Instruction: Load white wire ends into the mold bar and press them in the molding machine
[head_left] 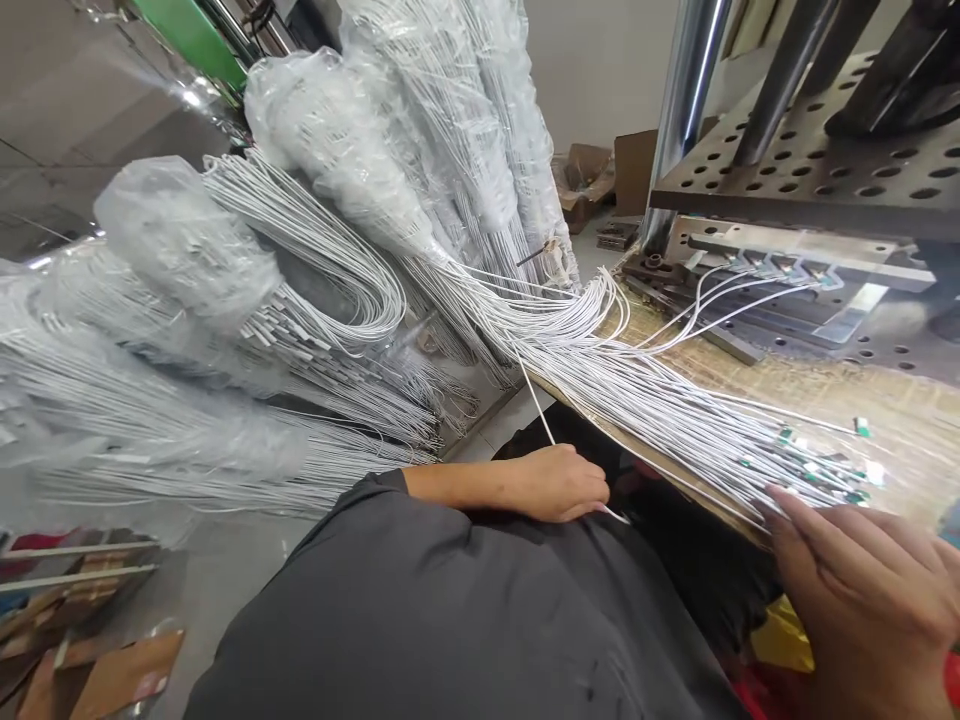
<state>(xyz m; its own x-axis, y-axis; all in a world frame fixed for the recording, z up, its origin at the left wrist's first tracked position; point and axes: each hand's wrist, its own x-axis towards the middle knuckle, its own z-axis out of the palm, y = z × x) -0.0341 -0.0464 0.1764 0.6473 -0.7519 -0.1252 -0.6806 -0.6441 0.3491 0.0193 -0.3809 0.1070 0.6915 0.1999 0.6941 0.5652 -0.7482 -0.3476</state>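
My left hand [559,484] is closed around a single white cable [534,392], which runs down from the bundle and pokes out past the fingers. At the lower right, my right hand [862,570] has thumb and forefinger pinched at a white cable by the bundle's near edge. The large bundle of white cables [660,400] lies across the wooden table [810,385], with small green and white ends [817,470] on its right part. Several cables run to small connectors [784,268] seated in a metal fixture [832,260].
Plastic-wrapped cable bundles [337,150] hang at the left and behind. A thick perforated metal plate [817,180] with posts stands above the fixture. Cardboard boxes [585,180] are at the back, and cardboard [127,670] lies at the lower left.
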